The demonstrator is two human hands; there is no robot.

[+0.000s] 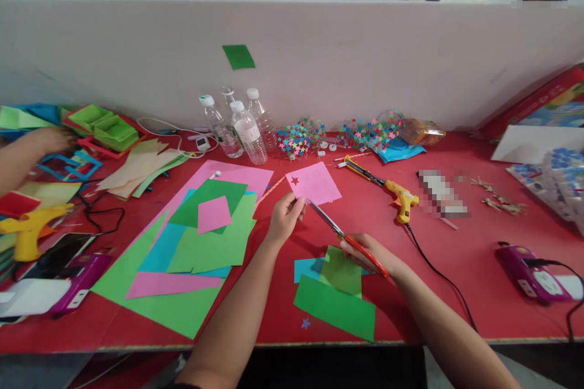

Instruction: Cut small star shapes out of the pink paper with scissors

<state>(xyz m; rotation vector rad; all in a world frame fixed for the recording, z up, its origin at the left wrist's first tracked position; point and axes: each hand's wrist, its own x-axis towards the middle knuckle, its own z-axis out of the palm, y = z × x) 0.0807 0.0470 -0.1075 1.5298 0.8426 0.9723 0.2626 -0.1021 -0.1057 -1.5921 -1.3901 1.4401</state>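
- From my end, I see the pink paper (319,182) beyond the near edge of the table (269,322), in front of the bottles (249,133), a red star (294,181) near its left corner.
- The left hand (286,215) has thumb and fingers pinched together on the paper's near edge; I can't tell whether that edge is lifted.
- The right hand (367,249) has its fingers wrapped around the handles of the scissors (340,232), tips at the paper's near edge, close to the pinch. I can't tell whether the blades are apart.
- Done, by my judgement: smaller pieces are already sized. A green strip (335,310), a light green piece (342,272) and a blue piece (307,268) overlap below the scissors, a blue star (305,323) just beside the strip.
- Left, I'd judge: the pink paper, where I make out no finished cut. The paper stack (150,310) at left holds more sheets.
- I see nothing glued on my stretch; the glue gun (404,199) lies unheld at right.
- A co-worker's hand (55,140) is at far left, well apart.
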